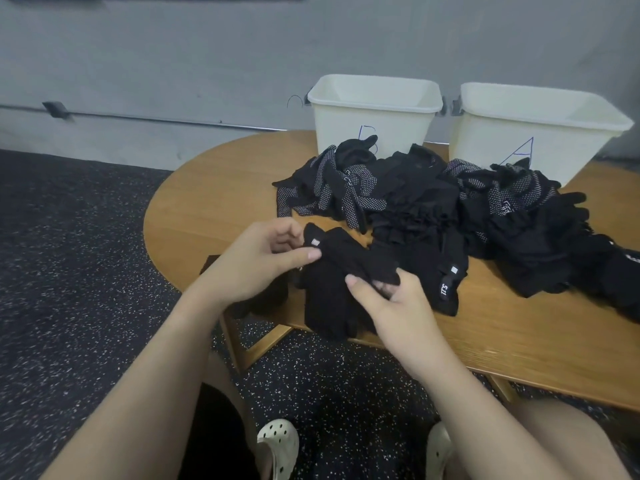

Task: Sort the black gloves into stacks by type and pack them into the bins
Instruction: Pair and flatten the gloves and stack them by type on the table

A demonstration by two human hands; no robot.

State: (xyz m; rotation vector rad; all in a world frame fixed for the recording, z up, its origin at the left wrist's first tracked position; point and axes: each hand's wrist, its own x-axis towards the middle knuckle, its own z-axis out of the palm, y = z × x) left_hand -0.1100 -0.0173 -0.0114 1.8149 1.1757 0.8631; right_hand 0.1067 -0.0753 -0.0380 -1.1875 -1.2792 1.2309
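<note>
I hold one black glove (349, 258) between my two hands, above the near edge of the table (519, 337). My left hand (263, 261) pinches its cuff end, thumb on top beside a small grey tag, fingers curled beneath. My right hand (391, 299) pinches the other end between thumb and curled fingers. More black fabric hangs below the glove, over the table edge; I cannot tell whether it is a second glove or part of the same one.

Just right of my hands lies a plain glove with a white logo and one grey tag (446, 282), touching the big pile (433, 202). The pile spreads across the middle of the table, and its gloves overlap too much for me to count. I can make out two kinds: plain black ones and ones with white dots. The dotted ones show in two clusters, one at the left (346, 192) and one at the right (509, 192), with plain black between and in front of them.

Two white bins stand at the far edge, side by side and a little apart. The left bin (374, 109) bears a blue letter half hidden by gloves; the right bin (533, 126) bears a blue A. The pile reaches the foot of both.

Under the table, two pale clogs, one left (278, 448) and one right (438, 452), stand on speckled dark floor (69, 271).
</note>
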